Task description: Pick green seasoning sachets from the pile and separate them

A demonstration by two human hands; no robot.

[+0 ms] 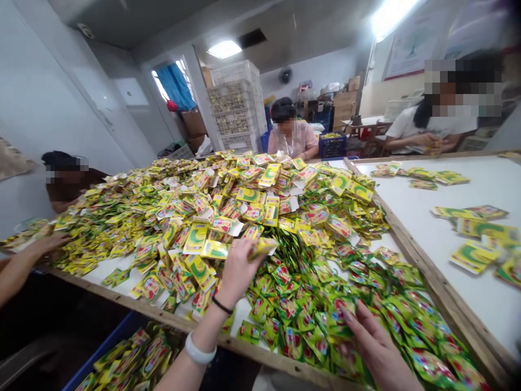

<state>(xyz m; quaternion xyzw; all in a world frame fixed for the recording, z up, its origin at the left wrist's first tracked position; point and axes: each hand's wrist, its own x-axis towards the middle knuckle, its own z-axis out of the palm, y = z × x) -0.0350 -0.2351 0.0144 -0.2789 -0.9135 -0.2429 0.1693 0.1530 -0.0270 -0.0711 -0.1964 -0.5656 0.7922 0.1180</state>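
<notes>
My left hand (pixel 240 269), with a black band and a pale bangle at the wrist, is closed around a small yellow carton (pixel 264 247) above the heap. Flat yellow and green cartons (pixel 195 239), several with white end flaps sticking out, lie piled around and beyond it. Lower right, my right hand (pixel 372 336) pinches a shiny green sachet (pixel 338 315) with red print between thumb and fingers. Beneath and around that hand spread many loose green sachets (pixel 295 309). The fingertips of the right hand are partly hidden by the sachet.
A wooden edge strip (pixel 431 277) divides the table from a white surface (pixel 411 201) bearing scattered cartons. Below the front edge stands a blue crate (pixel 101 347) of filled cartons. Co-workers sit left, opposite and right; one person's arm (pixel 28 260) reaches in at left.
</notes>
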